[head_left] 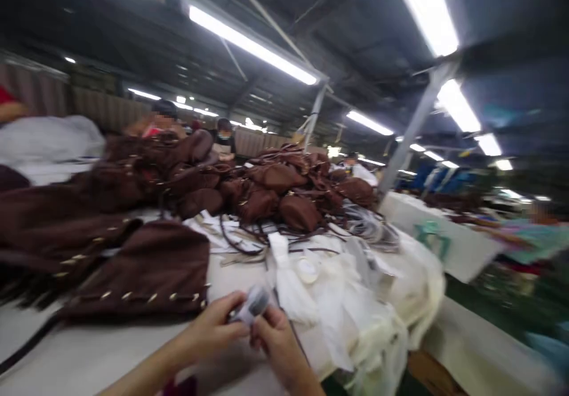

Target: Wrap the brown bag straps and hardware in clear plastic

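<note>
My left hand (217,323) and my right hand (278,338) meet above the near part of the table. Between them is a small grey and whitish object (254,302), smeared by motion, perhaps a plastic wrapping or a roll; its kind cannot be made out. The fingers of both hands are closed on it. Just behind and left of my left hand lies a flat brown bag (153,262) with gold metal fittings along its near edge. White crumpled sheets (320,301) lie to the right of my right hand, with a round whitish disc (307,270) on them.
A large heap of brown bags (275,188) with straps covers the back of the table (235,274). More brown pieces (57,224) lie at left. Pale plastic (382,348) hangs over the right edge. A slanted post (400,141) stands at right; several people are farther off.
</note>
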The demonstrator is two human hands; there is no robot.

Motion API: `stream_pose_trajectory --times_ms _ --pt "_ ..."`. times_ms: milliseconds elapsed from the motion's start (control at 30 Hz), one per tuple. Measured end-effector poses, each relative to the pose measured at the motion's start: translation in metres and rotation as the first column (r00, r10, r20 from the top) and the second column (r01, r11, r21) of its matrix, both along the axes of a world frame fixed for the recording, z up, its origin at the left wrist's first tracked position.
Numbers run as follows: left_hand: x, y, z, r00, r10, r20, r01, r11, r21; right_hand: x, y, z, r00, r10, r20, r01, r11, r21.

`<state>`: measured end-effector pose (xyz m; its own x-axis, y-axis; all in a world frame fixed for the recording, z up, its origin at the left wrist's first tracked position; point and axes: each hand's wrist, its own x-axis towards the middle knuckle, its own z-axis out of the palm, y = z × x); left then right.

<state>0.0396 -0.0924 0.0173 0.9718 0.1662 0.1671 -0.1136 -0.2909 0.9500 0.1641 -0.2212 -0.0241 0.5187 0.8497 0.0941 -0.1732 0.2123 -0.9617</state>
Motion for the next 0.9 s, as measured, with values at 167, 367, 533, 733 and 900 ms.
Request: stream_pose_trajectory --times_ms 167,367,533,733,900 --pt "-0.01 0.003 0.003 0.987 0.159 0.009 -0.159 0.981 0.114 -0.031 0.024 -0.011 0.996 0.028 -0.083 -0.025 0.999 0.031" --pt "-0.005 -0.007 -0.001 0.963 0.237 0.128 -0.267 0.777 0.57 -0.01 0.0 0.002 0.99 -0.068 -0.126 0.054 0.993 -0.109" --pt "-0.011 -0.01 -0.01 0.998 0.04 -0.054 0.021 0.571 0.82 0.039 -0.034 -0.024 0.731 -0.242 0.638 0.432 0.888 -0.158" --pt "-0.064 0.061 0.035 0.968 0.247 -0.045 -0.058 0.392 0.918 0.041 -0.03 -0.042 0.172 0.249 0.953 0.051 0.964 -0.261" --pt "-0.137 0.127 0.028 0.801 0.59 -0.1 -0.041 0.22 0.975 0.034 -0.002 -0.038 0.023 0.463 0.886 -0.102 0.883 -0.459"
